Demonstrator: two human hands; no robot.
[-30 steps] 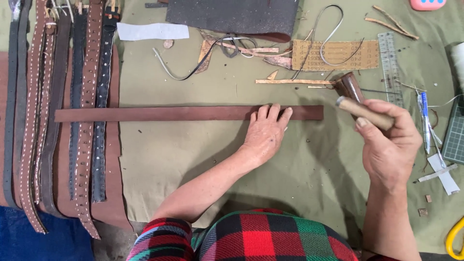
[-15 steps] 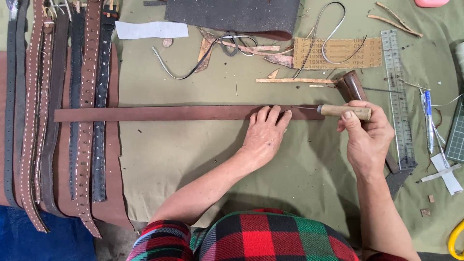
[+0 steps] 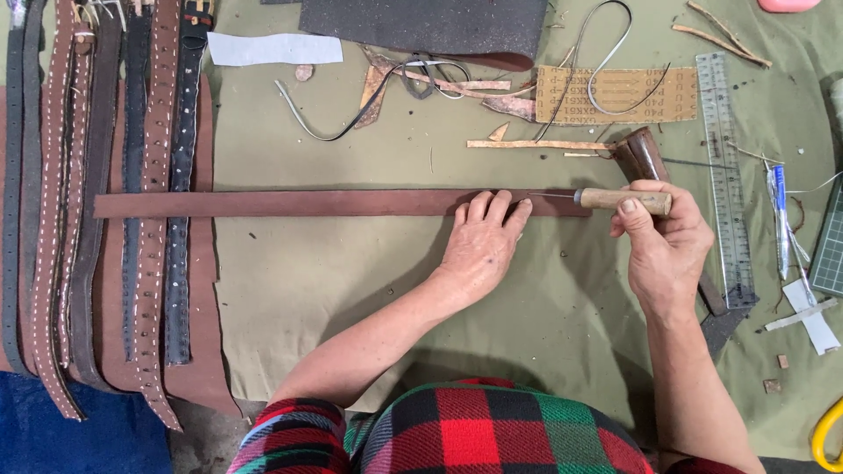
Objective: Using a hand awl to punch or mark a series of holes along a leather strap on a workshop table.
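Worktop (image 3: 351,290) w/ olive cloth: long brown leather strap (image 3: 307,204) across middle, finished belts (image 3: 105,193) at left, steel ruler (image 3: 724,167) at right, sandpaper sheet (image 3: 615,95), dark leather piece (image 3: 430,25) & scraps (image 3: 457,88) at top.

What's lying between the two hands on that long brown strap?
In the head view, only the awl's thin metal tip lies on the strap between left hand and right hand.

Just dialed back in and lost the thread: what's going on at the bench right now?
A person is working a long brown leather strap laid flat across the green cloth. The left hand presses its fingers on the strap near its right end. The right hand holds a wooden-handled awl, its thin metal tip lying on that end. Finished stitched belts lie to the left, a clear ruler to the right.
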